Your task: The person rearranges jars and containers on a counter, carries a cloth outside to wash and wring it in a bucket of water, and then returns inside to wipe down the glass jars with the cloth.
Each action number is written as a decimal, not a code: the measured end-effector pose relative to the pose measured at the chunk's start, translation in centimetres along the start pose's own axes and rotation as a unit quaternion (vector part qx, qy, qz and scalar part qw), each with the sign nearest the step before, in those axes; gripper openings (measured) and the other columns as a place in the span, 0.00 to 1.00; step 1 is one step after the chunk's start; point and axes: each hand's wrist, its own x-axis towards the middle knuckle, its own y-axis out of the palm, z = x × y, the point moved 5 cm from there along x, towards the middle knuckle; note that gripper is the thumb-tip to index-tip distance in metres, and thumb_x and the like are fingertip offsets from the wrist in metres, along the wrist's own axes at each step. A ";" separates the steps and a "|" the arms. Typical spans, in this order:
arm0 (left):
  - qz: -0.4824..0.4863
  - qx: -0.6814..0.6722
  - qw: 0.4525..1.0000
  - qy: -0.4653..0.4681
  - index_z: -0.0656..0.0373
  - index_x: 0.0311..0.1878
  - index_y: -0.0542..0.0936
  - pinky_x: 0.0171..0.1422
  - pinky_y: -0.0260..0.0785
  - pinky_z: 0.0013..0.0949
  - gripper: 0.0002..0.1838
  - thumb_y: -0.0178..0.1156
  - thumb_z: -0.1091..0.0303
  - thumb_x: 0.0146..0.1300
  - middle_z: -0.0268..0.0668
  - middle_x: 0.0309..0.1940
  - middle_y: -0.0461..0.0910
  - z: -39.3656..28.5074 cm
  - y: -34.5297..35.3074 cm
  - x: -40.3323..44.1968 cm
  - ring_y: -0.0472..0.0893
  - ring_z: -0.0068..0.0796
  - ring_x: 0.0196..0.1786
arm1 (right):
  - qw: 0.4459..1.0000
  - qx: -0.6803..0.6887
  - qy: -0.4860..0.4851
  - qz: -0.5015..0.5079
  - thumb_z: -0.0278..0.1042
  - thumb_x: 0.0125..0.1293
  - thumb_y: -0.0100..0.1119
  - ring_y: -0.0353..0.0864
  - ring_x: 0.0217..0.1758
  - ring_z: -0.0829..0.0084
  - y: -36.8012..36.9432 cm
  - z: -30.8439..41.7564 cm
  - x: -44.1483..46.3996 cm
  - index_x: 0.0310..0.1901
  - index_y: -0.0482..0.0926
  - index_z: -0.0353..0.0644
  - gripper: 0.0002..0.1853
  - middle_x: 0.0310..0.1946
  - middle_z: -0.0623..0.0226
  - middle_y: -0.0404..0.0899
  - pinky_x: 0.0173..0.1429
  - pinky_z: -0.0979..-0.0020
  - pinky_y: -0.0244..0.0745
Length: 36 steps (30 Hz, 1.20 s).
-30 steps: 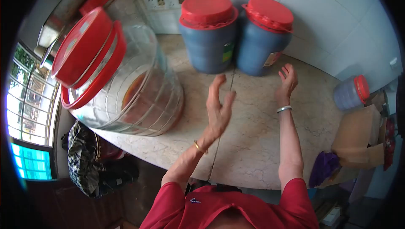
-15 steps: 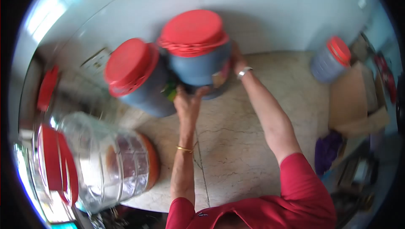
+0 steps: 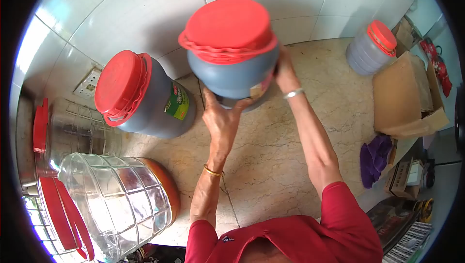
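Note:
A blue-grey plastic jar with a red lid (image 3: 227, 76) is between my hands near the tiled wall. My left hand (image 3: 221, 120) grips its lower front, with the thumb and fingers spread along the base and partly hidden behind it. On the jar's right side, my right hand (image 3: 286, 71) is pressed, its fingers mostly out of sight. Whether the base touches the counter I cannot tell. A similar red-lidded jar with a green label (image 3: 177, 102) stands to the left, apart from the held one.
Clear ridged jars with red lids, the nearer glass jar (image 3: 121, 200) holding something orange-brown at its base, stand at left. A smaller grey jar (image 3: 369, 52), a cardboard box (image 3: 399, 95) and a purple cloth (image 3: 375, 159) are at right. A wall socket (image 3: 88, 83) is behind.
The held jar appears larger and higher in view, and the gap to the left jar has widened. My left hand no longer overlaps that jar's green label. The view has shifted slightly.

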 end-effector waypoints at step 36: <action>-0.479 0.033 0.854 0.199 0.62 0.51 0.71 0.63 0.58 0.38 0.13 0.52 0.79 0.62 0.39 0.47 0.69 0.3 -8.5 -1.0 0.68 0.36 0.56 | 0.981 -0.189 -0.040 0.009 0.42 0.70 0.53 0.80 0.47 0.72 -0.9 -2.8 -7.1 0.50 0.78 0.36 0.17 0.45 0.61 0.80 0.51 0.72 0.76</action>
